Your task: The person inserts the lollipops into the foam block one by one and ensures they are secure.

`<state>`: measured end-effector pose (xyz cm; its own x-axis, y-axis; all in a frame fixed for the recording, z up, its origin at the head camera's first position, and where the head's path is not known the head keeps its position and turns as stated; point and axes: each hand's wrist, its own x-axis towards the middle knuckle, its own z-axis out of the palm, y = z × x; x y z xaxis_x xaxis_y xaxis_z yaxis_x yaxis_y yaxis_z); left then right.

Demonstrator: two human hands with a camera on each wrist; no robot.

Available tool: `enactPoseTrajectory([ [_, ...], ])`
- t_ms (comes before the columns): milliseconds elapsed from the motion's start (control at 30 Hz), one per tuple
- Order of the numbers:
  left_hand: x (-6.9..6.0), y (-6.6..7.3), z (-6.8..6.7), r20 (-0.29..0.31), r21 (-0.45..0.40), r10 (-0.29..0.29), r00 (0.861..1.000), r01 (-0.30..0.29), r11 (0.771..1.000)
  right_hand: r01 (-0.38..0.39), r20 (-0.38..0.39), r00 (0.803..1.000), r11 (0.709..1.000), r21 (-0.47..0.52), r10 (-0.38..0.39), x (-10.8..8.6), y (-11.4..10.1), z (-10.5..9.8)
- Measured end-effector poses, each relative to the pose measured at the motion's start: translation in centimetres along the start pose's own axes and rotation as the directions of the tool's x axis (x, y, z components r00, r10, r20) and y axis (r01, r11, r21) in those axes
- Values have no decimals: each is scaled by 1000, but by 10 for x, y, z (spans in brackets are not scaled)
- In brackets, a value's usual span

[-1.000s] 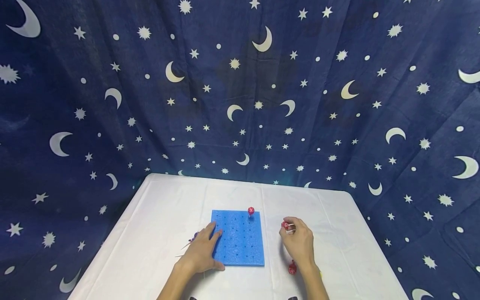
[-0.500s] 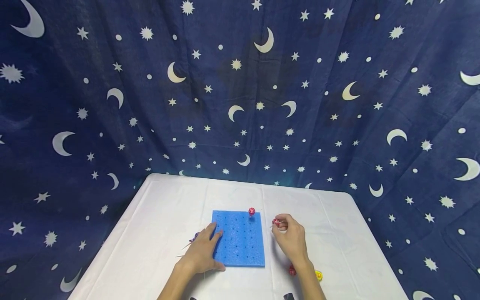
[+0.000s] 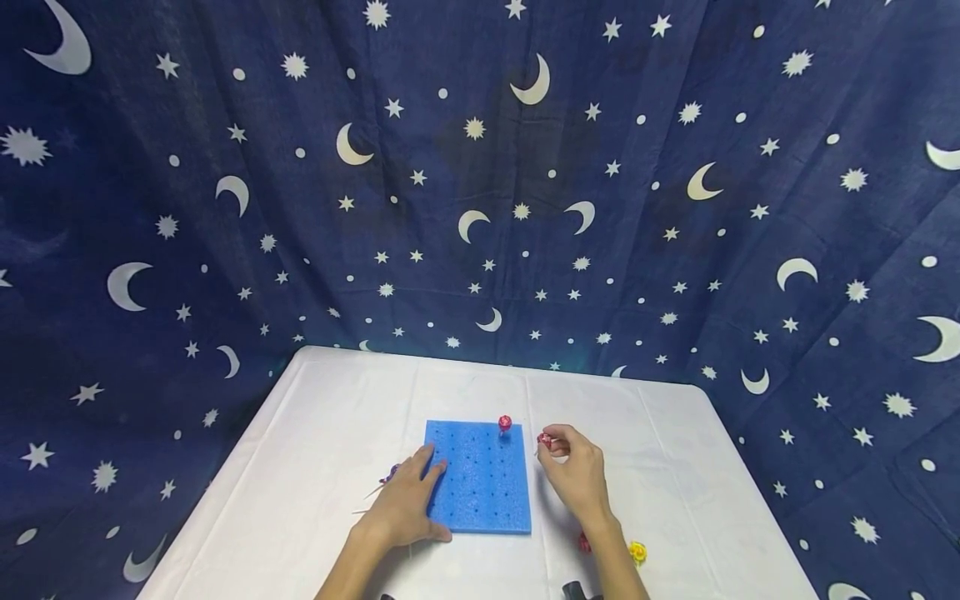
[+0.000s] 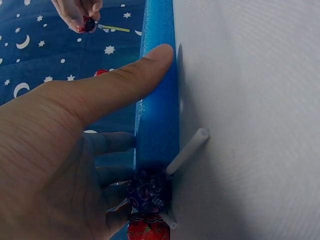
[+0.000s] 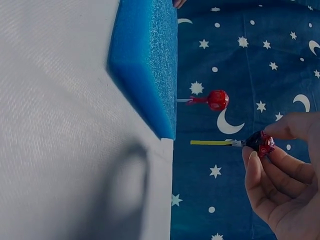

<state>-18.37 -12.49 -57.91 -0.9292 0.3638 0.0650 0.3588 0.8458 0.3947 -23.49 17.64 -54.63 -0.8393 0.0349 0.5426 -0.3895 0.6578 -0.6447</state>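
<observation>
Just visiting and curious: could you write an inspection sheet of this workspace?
Surface: white-covered table, creased.
Job's things: blue foam block with small holes; upright red lollipop stuck in its far right part; purple lollipop and loose red candy by its left side; partly hidden red candy and yellow candy at near right.
Clutter: dark objects at the picture's bottom edge, cut off, unidentifiable.
Left grip: bare hand resting on the block's left edge.
Right grip: bare hand pinching a red-and-dark lollipop off the block.
Cables: nothing seen.
Surroundings: dark blue curtain with moons and stars.
</observation>
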Motion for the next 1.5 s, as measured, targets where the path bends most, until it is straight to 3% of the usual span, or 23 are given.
enactPoseTrajectory([
  [500, 2, 1, -1, 6, -2, -3, 1000, 3, 1000, 66, 2, 998, 996, 53, -66, 4, -1, 9],
  [1500, 0, -1, 2, 9, 7, -1, 1000, 1, 1000, 30, 102, 994, 999, 45, -35, 11, -9, 30],
])
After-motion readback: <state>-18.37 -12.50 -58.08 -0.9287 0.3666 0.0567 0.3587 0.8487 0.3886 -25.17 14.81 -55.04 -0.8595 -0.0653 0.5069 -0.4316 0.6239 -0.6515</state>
